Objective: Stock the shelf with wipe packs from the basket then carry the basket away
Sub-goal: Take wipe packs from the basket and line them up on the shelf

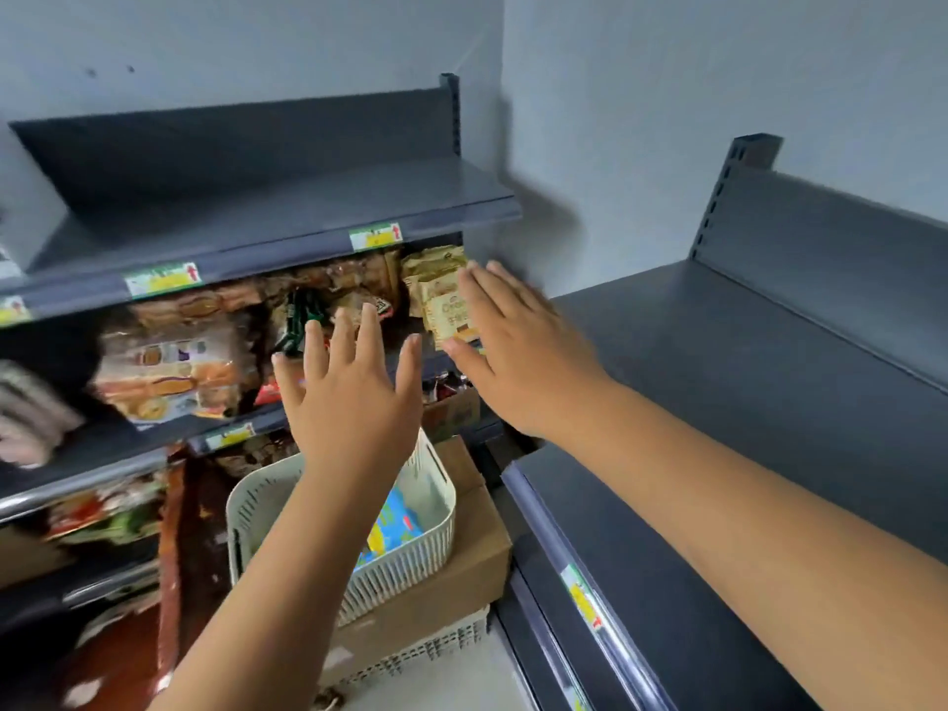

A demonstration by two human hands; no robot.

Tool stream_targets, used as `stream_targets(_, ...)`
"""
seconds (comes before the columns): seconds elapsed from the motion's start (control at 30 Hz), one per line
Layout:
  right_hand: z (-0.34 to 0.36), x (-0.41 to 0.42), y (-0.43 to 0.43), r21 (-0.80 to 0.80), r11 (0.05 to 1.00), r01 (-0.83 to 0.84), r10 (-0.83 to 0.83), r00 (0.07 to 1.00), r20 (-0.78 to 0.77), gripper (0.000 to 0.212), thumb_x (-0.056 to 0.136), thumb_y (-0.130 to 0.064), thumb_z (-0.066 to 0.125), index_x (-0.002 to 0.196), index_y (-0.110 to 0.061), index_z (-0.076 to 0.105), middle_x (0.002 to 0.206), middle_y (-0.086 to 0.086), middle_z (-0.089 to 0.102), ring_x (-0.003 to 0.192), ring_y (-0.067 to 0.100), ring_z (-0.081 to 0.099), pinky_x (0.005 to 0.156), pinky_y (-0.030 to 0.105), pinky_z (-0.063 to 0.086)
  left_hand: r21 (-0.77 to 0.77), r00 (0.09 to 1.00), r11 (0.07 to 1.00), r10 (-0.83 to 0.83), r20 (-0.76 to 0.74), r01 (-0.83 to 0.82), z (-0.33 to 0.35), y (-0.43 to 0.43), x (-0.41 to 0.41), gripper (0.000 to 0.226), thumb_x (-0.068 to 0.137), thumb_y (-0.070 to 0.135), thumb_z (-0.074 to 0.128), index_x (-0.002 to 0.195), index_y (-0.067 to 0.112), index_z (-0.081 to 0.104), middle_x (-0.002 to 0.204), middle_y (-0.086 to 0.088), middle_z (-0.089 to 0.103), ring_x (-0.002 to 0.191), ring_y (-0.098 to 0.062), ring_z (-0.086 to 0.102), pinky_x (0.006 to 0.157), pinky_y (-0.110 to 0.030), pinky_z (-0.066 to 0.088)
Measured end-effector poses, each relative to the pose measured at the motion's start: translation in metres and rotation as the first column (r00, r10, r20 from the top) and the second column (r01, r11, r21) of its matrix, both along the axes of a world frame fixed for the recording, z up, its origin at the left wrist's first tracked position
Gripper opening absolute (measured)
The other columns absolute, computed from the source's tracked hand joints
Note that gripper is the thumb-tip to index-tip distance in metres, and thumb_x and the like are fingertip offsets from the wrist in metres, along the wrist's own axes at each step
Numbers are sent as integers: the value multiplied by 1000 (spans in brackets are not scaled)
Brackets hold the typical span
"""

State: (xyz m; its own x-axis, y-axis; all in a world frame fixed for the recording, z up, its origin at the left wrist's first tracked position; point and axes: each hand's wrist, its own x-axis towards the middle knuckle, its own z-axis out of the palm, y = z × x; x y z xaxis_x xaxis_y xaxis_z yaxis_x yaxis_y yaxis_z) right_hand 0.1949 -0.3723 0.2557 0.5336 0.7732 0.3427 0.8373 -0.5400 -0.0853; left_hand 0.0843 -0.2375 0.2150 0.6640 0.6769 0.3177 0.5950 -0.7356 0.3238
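A cream slotted plastic basket (436,510) sits on a cardboard box low in the middle. Inside it lies a blue and yellow wipe pack (395,526), partly hidden by my left forearm. My left hand (354,392) is raised above the basket with fingers spread and holds nothing. My right hand (513,346) is stretched out flat to the right of it, fingers apart, empty, in front of tan packets on the left shelving. A dark grey bare shelf (718,382) runs along the right side under my right forearm.
The left shelving (287,259) holds bread bags, snack packets and tan packets (436,289) under a bare top shelf. The cardboard box (461,572) rests on a second slotted crate (436,644). Price labels line the shelf edges. Grey walls meet in the corner behind.
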Motion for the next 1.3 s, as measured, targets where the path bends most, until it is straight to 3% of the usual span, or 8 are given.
stream_targets(0.23, -61, -22, 135, -65, 982, -177, 168, 978, -126, 72, 106, -55, 26, 164, -15, 9, 172, 2, 9, 159, 17, 3, 129, 39, 11, -12, 982, 991, 128, -140, -131, -47, 116, -37, 73, 101, 69, 12, 164, 33, 16, 173, 6, 13, 160, -22, 0, 127, -55, -2)
stream_targets(0.53, -155, -25, 221, -173, 948, -267, 181, 901, -395, 72, 107, -55, 22, 164, -14, 7, 172, 1, 7, 159, 16, 0, 129, 36, 7, -166, 939, 973, 95, -331, -157, -138, 188, -57, 72, 101, 70, 15, 164, 33, 16, 172, 7, 12, 160, -20, 0, 129, -49, -2)
stream_targets(0.67, -200, -14, 236, -227, 940, -256, 92, 828, -554, 69, 107, -53, 25, 164, -16, 12, 171, 1, 13, 158, 17, 7, 126, 35, 12, -301, 917, 941, 25, -398, -156, -183, 192, -50, 70, 103, 66, 20, 163, 32, 20, 172, 7, 16, 160, -19, 1, 129, -46, 2)
stream_targets(0.77, -240, 0, 243, -295, 931, -215, -44, 736, -676, 67, 107, -52, 31, 162, -17, 18, 168, 3, 24, 154, 22, 23, 121, 40, 27, -397, 889, 897, -9, -458, -196, -218, 197, -44, 68, 104, 62, 27, 163, 30, 21, 172, 7, 16, 160, -20, 2, 129, -44, 5)
stream_targets(0.9, -306, 16, 238, -463, 882, -87, -300, 654, -694, 56, 100, -53, 43, 137, -12, 48, 137, 10, 54, 120, 31, 57, 98, 46, 52, -459, 829, 854, -60, -555, -245, -272, 206, -33, 70, 104, 57, 39, 164, 27, 19, 172, 7, 15, 160, -20, 3, 129, -43, 7)
stream_targets(1.1, -376, 8, 204, -529, 834, -159, -374, 542, -752, 67, 93, -45, 63, 147, -11, 40, 134, 10, 57, 117, 32, 61, 92, 40, 52, -520, 771, 800, -119, -626, -299, -328, 199, -21, 65, 106, 50, 36, 164, 27, 18, 170, 8, 20, 159, -17, 9, 129, -46, 4)
stream_targets(1.2, -381, 9, 197, -493, 866, -82, -357, 590, -725, 39, 91, -35, 68, 120, -11, 55, 117, 7, 62, 106, 27, 63, 83, 37, 51, -478, 746, 828, -115, -656, -292, -338, 194, -15, 75, 100, 53, 49, 163, 26, 20, 168, 6, 25, 157, -20, 17, 129, -46, 9)
stream_targets(1.3, -380, 4, 194, -458, 889, 6, -377, 577, -724, 23, 87, -26, 67, 102, -14, 55, 102, 3, 61, 95, 26, 62, 78, 39, 52, -375, 741, 892, -73, -668, -250, -337, 195, -13, 74, 92, 57, 62, 154, 25, 36, 153, 3, 45, 145, -23, 39, 124, -43, 24)
